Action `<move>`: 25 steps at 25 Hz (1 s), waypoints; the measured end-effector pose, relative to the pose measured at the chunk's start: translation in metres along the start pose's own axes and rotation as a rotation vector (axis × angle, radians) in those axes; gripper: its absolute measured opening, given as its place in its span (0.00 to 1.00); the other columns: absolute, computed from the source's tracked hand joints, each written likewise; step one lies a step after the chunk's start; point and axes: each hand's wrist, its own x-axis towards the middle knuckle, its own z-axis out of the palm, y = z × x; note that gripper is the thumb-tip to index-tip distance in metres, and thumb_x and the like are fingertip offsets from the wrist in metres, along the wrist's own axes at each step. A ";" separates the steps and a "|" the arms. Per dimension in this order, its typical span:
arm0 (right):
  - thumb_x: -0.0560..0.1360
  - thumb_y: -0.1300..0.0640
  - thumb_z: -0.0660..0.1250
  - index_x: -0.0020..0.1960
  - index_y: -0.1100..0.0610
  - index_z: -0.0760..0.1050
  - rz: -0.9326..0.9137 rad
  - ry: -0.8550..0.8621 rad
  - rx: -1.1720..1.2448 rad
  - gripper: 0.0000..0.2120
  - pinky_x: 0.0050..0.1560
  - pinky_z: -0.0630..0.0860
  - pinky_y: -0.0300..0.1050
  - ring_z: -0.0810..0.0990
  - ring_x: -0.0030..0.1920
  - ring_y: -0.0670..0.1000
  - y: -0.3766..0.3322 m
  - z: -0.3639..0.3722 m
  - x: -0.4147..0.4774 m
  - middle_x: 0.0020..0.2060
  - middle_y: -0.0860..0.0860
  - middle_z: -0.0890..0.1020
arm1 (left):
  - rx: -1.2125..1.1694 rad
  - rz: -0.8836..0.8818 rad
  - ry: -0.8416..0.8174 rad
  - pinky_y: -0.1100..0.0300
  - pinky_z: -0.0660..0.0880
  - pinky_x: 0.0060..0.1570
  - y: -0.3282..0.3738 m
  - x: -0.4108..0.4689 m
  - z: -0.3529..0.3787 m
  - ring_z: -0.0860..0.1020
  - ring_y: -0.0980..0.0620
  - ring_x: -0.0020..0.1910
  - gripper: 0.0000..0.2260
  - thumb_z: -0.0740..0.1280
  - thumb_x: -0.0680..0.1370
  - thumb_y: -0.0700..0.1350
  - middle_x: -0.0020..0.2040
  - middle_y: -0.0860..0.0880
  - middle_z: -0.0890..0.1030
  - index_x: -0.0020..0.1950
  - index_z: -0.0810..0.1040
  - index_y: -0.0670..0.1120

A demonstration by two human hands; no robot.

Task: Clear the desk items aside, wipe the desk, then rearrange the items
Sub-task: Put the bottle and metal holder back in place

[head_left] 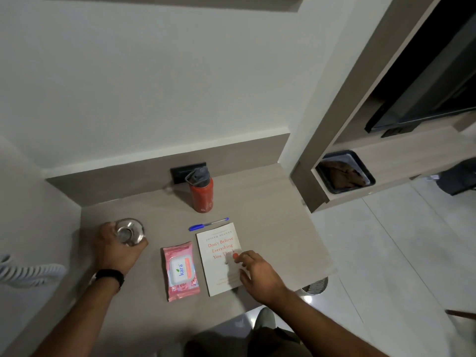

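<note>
A grey-brown desk holds several items. My left hand wraps around a clear drinking glass at the desk's left side. My right hand rests on the right edge of a white book with orange title lettering, fingers on the cover and thumb at its lower edge. A pink pack of wet wipes lies just left of the book. A blue pen lies above the book. A red water bottle with a grey lid stands upright near the back wall.
A black wall socket sits behind the bottle. Walls close the desk at the back and left. To the right stands a shelf unit with a black tray and a television above. Tiled floor lies at the right.
</note>
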 end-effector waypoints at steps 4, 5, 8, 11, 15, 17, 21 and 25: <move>0.79 0.41 0.66 0.66 0.45 0.76 0.061 0.090 0.355 0.17 0.57 0.83 0.36 0.84 0.55 0.43 -0.007 -0.015 0.001 0.61 0.41 0.82 | -0.110 0.243 -0.105 0.57 0.75 0.54 0.061 -0.086 0.032 0.76 0.52 0.54 0.39 0.83 0.55 0.55 0.57 0.52 0.76 0.62 0.72 0.51; 0.79 0.40 0.68 0.64 0.46 0.78 0.098 0.118 0.491 0.17 0.55 0.83 0.35 0.85 0.53 0.44 -0.008 -0.019 0.005 0.57 0.42 0.84 | -0.107 0.292 -0.177 0.58 0.74 0.56 0.081 -0.105 0.046 0.74 0.54 0.56 0.40 0.82 0.55 0.57 0.58 0.55 0.75 0.64 0.70 0.53; 0.79 0.44 0.72 0.56 0.50 0.82 0.202 0.180 0.769 0.11 0.52 0.84 0.42 0.87 0.49 0.48 -0.002 -0.038 0.029 0.49 0.50 0.87 | -0.102 0.450 -0.338 0.64 0.73 0.56 0.144 -0.129 0.095 0.71 0.57 0.59 0.41 0.79 0.58 0.56 0.59 0.58 0.72 0.67 0.66 0.56; 0.79 0.43 0.72 0.52 0.52 0.82 0.267 0.244 0.706 0.12 0.50 0.82 0.40 0.86 0.45 0.44 0.025 -0.071 0.063 0.45 0.51 0.87 | -0.107 0.446 -0.466 0.60 0.78 0.57 0.196 -0.111 0.145 0.74 0.52 0.62 0.42 0.78 0.60 0.51 0.63 0.52 0.72 0.70 0.62 0.56; 0.81 0.51 0.72 0.58 0.61 0.84 0.390 0.167 0.919 0.14 0.59 0.85 0.60 0.89 0.54 0.62 0.067 -0.119 0.125 0.51 0.61 0.88 | 0.006 0.455 -0.528 0.57 0.71 0.67 0.241 -0.064 0.205 0.71 0.46 0.68 0.45 0.79 0.62 0.49 0.67 0.45 0.73 0.74 0.60 0.48; 0.82 0.53 0.71 0.59 0.64 0.84 0.416 0.122 0.924 0.15 0.61 0.85 0.61 0.88 0.55 0.64 0.086 -0.136 0.158 0.54 0.65 0.87 | 0.036 0.451 -0.546 0.57 0.68 0.68 0.253 -0.040 0.230 0.71 0.45 0.68 0.45 0.81 0.62 0.50 0.68 0.44 0.74 0.74 0.63 0.44; 0.81 0.54 0.72 0.62 0.62 0.83 0.458 0.125 0.727 0.14 0.62 0.84 0.60 0.88 0.53 0.62 0.113 -0.148 0.206 0.53 0.60 0.88 | 0.075 0.419 -0.575 0.66 0.62 0.66 0.256 -0.013 0.271 0.71 0.45 0.70 0.41 0.79 0.66 0.45 0.71 0.44 0.73 0.75 0.63 0.44; 0.77 0.59 0.77 0.64 0.62 0.77 0.514 0.199 0.681 0.18 0.60 0.84 0.60 0.86 0.59 0.62 0.132 -0.148 0.226 0.58 0.62 0.86 | 0.126 0.445 -0.553 0.56 0.64 0.75 0.255 -0.005 0.299 0.69 0.44 0.73 0.36 0.75 0.72 0.42 0.74 0.43 0.71 0.76 0.63 0.44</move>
